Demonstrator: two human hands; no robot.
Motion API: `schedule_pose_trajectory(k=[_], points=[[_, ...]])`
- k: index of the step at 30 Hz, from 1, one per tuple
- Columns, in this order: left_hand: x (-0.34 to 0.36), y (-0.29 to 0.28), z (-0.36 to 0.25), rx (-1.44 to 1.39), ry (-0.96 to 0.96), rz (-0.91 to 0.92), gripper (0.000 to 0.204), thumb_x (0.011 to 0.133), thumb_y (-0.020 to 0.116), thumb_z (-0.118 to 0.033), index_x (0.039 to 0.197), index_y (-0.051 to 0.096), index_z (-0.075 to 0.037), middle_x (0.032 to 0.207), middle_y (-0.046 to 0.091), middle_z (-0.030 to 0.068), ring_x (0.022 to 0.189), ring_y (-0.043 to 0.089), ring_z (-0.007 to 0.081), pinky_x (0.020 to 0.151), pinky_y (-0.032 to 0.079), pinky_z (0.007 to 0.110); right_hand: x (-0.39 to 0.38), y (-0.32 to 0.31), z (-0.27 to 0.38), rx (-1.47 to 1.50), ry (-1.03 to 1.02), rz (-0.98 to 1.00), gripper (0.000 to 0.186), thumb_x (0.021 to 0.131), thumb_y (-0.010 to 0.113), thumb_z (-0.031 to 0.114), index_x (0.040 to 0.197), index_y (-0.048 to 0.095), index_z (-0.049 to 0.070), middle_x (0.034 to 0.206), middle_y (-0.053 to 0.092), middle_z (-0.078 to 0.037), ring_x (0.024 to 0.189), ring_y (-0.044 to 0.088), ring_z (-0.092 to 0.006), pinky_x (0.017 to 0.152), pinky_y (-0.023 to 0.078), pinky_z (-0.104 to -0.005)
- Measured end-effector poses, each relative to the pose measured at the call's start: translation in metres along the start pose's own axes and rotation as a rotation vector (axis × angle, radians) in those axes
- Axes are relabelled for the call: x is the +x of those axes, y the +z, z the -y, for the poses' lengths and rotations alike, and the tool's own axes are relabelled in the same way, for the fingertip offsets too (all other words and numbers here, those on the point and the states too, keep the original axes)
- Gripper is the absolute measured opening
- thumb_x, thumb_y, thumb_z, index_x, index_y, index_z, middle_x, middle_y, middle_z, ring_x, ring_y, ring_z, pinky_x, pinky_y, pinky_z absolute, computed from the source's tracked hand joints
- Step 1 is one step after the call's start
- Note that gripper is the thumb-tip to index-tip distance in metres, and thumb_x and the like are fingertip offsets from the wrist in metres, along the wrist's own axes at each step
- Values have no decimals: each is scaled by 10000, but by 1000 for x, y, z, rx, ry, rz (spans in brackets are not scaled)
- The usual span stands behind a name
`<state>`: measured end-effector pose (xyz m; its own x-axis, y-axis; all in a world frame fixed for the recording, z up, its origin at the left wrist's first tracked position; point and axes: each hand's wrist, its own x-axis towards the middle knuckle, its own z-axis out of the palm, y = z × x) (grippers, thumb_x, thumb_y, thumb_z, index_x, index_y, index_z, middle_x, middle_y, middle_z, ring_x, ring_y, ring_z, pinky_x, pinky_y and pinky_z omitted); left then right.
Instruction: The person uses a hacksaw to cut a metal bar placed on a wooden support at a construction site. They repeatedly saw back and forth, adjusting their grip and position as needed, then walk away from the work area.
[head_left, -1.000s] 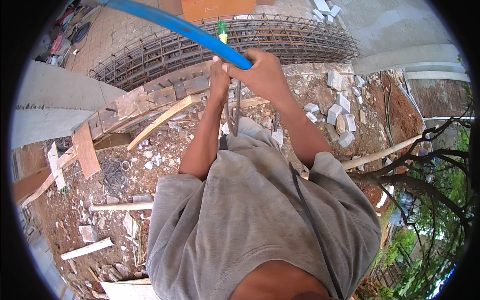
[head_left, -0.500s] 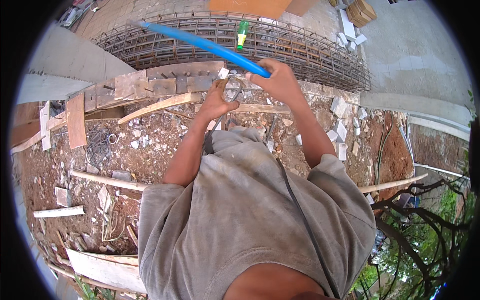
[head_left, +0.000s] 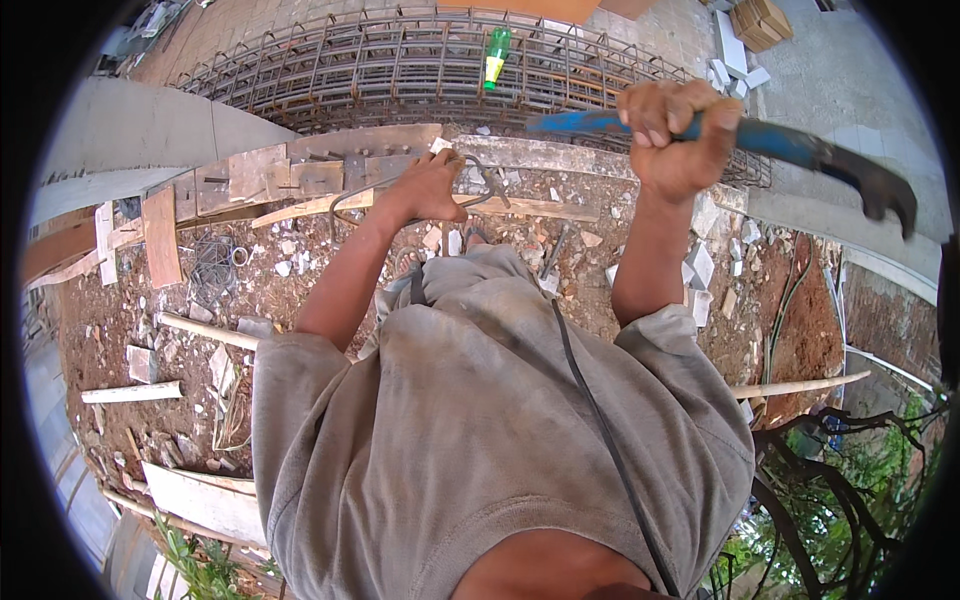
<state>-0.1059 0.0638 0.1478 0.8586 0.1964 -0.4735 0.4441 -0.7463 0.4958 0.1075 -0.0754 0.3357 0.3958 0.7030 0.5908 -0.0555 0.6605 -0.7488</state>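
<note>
Item: blue bar (head_left: 775, 140) with dark hooked end; held aloft at far right of centre, hook to the right, narrow blue end to the left. Clenched around its shaft: right hand (head_left: 680, 140).

Item: bent metal rod (head_left: 490, 182), thin, grey; at far centre, before the torso, passing under the left hand (head_left: 425, 190), which grasps it, back of hand uppermost.

Surroundings: reinforcing-bar cage (head_left: 340, 75), long, lying across the far side; green bottle (head_left: 495, 60) with yellow label, on the cage; nailed board (head_left: 255, 175), far left of centre; wire tangle (head_left: 212, 275), left; pale blocks (head_left: 702, 265), right; cardboard boxes (head_left: 760, 22), far right; dark branches (head_left: 830, 485), near right.
</note>
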Motion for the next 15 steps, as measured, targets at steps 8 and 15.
schedule_pose_trajectory(k=[8,15], points=[[17,15,-16,337,168,24,937,574,755,-295,1424,509,11,1470,451,245,1328,457,441,1119,369,533,-36,1,43,-67,-94,91,448,1018,495,456,730,448,116,558,428,-18,520,386,-153,584,364,-375],[31,15,13,157,203,15,931,577,761,-304,1449,521,-83,1519,424,200,1330,464,408,1085,405,496,-61,5,56,-155,-107,46,436,1014,518,448,756,475,100,561,443,-25,520,392,-161,600,364,-383]])
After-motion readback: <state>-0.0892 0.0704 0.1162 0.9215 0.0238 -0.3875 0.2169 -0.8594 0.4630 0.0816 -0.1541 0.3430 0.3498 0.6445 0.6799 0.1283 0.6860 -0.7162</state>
